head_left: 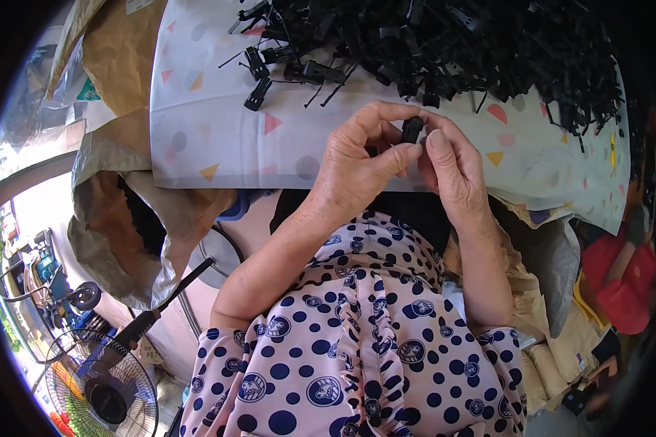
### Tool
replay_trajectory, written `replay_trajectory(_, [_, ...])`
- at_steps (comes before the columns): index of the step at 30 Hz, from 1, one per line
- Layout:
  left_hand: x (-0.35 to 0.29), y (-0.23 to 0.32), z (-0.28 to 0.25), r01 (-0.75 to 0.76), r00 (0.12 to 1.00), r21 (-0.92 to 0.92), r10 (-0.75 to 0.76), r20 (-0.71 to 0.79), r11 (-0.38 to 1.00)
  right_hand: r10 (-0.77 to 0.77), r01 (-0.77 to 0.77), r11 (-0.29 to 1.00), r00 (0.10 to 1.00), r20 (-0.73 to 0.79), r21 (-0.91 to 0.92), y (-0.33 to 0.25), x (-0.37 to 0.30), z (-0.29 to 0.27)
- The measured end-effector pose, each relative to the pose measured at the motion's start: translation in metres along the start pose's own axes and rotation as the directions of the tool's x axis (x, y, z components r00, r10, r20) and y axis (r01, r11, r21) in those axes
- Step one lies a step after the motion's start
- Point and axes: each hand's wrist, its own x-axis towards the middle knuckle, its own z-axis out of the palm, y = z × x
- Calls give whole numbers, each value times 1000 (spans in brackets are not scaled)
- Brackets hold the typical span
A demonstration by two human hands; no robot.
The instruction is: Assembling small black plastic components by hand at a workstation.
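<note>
Both of my hands meet over the near edge of the table, closed around one small black plastic part (412,130). My left hand (364,149) grips it from the left between thumb and fingers. From the right, the thumb and fingers of my right hand (452,156) pinch the same part. Its lower end is hidden behind my fingers. Beyond my hands lies a large heap of similar black plastic parts (444,44), many with thin stems. A few loose black parts (257,93) rest at the heap's left side.
A patterned white cloth (219,138) covers the table. An open paper sack (113,240) stands at its left, with dark contents. Further down left is a standing fan (109,393). Another open sack (554,255) stands at right, near a person in red (623,277).
</note>
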Motion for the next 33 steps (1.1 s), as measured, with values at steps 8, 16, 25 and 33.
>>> replay_trajectory(8, [4,-5,3,-90,991,252,111,-68,964,-98,108,974,994,58,-201,8,6,-1])
replay_trajectory(16, [5,-1,14,-221,931,647,355,-82,729,-112,114,976,994,20,-188,13,10,3])
replay_trajectory(25, [9,1,3,-249,948,286,294,-126,925,-137,145,984,987,83,-105,15,17,-1])
replay_trajectory(33, [1,14,-23,17,996,-318,-46,-83,948,-144,136,988,982,123,73,10,15,2])
